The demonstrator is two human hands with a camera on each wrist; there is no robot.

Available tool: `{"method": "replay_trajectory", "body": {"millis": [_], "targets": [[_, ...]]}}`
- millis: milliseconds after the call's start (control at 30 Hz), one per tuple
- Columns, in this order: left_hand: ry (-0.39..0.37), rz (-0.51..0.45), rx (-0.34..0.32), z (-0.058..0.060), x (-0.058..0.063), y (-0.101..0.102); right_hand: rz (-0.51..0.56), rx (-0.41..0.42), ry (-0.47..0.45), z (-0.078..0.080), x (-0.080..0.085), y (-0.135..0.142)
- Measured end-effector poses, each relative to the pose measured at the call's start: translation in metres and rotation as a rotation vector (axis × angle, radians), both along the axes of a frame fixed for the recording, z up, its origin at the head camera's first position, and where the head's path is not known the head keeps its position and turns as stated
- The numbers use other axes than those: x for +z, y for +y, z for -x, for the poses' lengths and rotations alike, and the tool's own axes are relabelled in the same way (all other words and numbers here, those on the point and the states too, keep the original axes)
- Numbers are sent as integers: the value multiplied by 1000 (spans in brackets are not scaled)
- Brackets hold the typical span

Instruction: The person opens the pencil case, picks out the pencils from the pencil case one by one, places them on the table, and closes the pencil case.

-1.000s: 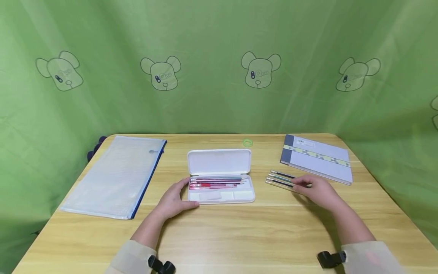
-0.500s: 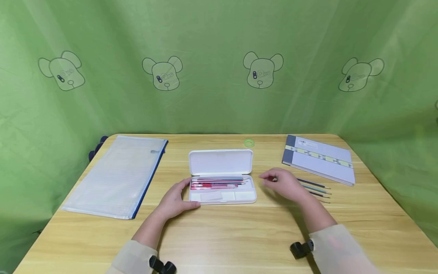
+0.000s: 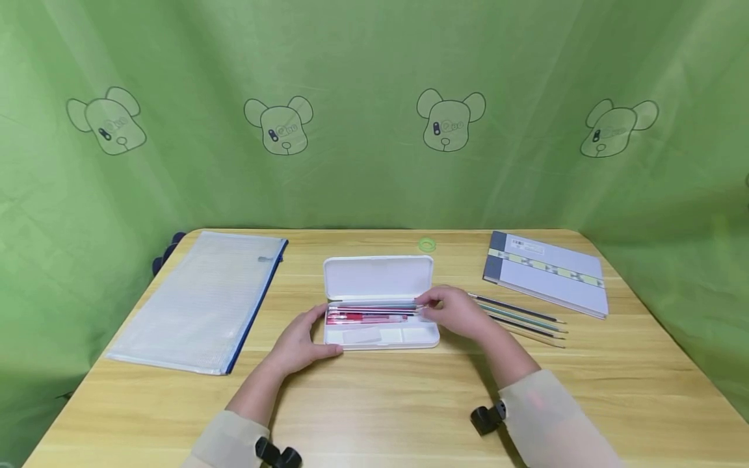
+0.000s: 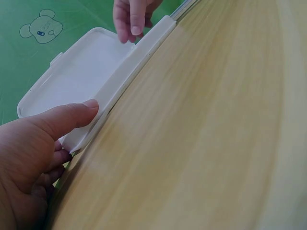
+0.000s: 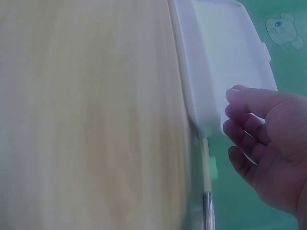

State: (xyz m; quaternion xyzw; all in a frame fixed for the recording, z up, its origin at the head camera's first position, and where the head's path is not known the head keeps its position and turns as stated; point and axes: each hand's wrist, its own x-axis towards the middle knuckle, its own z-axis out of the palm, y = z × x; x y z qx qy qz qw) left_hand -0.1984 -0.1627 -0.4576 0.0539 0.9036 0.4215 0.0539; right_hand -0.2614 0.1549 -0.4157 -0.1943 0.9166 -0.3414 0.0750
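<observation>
- Left hand (image 3: pixel 297 341), at 8 o'clock, grips the case's corner, thumb on the near edge.
- Pencil case (image 3: pixel 417 335), lid raised, at the dial's centre, holding inner pencils (image 3: pixel 368 309).
- Loose pencils (image 3: pixel 522 317), 3 o'clock.
- Right hand (image 3: pixel 453 315), 3 o'clock, over the case's end, fingers loosely bent, nothing visible between them.
- Folder (image 3: pixel 199 305), 9 o'clock.
- Notebook (image 3: pixel 544 279), 2 o'clock.

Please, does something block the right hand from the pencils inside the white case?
Nothing visible does: the lid stands open behind the pencils, and the right hand is near their tips, at the right end of the white case.
</observation>
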Motion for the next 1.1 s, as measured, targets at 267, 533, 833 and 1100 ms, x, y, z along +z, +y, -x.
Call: {"method": "replay_trajectory", "body": {"millis": [267,533,833,1100], "targets": [[-5,-11,6,-1,2,0,-101,34,32,3,0,-16],[-2,-12,4,-1,1,0,-235,33,32,7,2,-25],[6,-7,-1,-1,1,0,-331,22,45,6,5,-35],[3,-6,0,-1,1,0,-369,41,74,4,8,-40]]}}
